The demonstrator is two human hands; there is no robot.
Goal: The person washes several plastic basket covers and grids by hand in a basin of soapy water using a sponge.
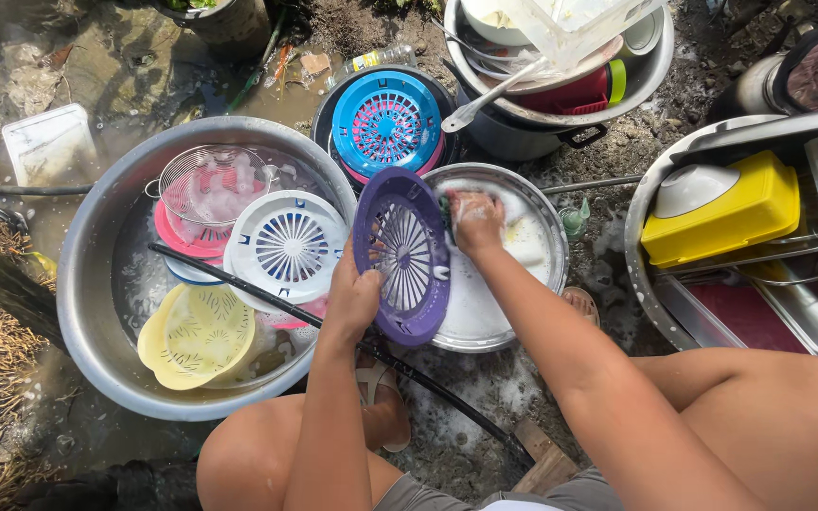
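My left hand (352, 298) grips a purple slotted plastic plate holder (407, 254) by its lower edge, holding it upright over a steel bowl (546, 222) of soapy water. My right hand (473, 220) is closed on a green scrubbing sponge (446, 210), pressed against the holder's upper rim and covered in suds. A white plate holder (288, 246) and a yellow one (193, 336) lie in the big steel basin (87, 293) to the left, beside a wire strainer (210, 180).
A blue plate holder (386, 123) tops a stack behind. A basin of dirty dishes (650, 71) stands at the back. On the right, a tray (646, 189) holds a yellow container (726, 213). A black hose (267, 298) crosses the big basin. Muddy ground lies around.
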